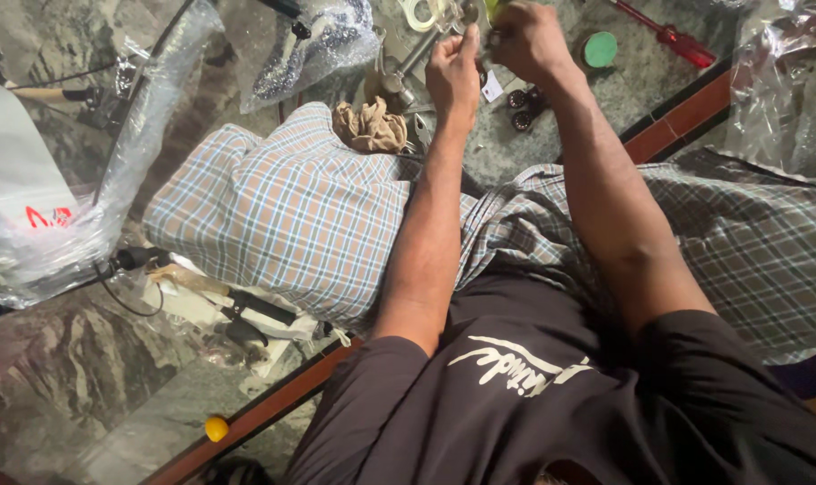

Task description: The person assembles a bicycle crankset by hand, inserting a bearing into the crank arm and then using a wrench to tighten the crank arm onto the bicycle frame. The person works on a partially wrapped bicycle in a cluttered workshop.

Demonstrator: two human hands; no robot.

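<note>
Head view: a person seated on a stone floor (111, 377).
Left hand (453, 76): grip pinching a small metal part (471, 13) at the top edge.
Right hand (529, 40): closed around the same part.
Part's axis: cannot tell, mostly hidden.
Around: crumpled cloth (369, 127), black wheels (522, 108), green disc (600, 49), red screwdriver (673, 36) nearby.

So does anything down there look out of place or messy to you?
Mostly clutter. A crumpled brown rag lies bunched by the knee, and a small yellow ball sits alone on the stone floor, apart from the tools. Both hands, left hand and right hand, work together on a small part.
</note>
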